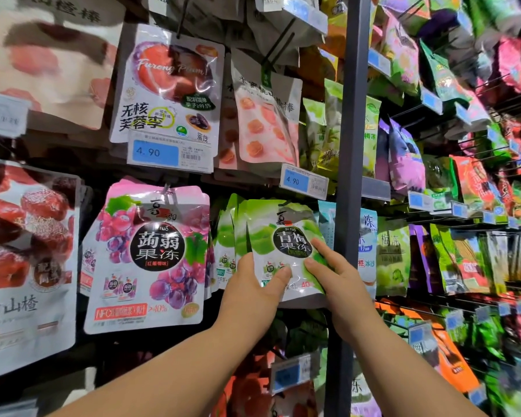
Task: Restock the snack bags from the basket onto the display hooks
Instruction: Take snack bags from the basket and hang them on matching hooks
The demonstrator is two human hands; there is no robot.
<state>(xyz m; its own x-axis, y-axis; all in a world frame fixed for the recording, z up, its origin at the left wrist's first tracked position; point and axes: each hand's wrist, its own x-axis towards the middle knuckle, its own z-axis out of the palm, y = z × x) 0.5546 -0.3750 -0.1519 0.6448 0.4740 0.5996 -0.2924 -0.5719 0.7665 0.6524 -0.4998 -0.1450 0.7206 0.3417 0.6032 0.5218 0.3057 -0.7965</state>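
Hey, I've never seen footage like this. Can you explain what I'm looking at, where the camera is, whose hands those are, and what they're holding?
There is no machine here. A person wears a wide-angle camera on their head, so this single picture looks past their own arms at a shop's hanging display. The left hand has its grip on a green jelly bag, with the thumb across the front near the bottom. The right hand lays its thumb and a finger on the same bag's front. I cannot tell whether the bag's top is on its hook. More green bags hang behind it, a purple grape bag hangs to its left, and a price tag reading 4.90 sits above. No basket is in view.
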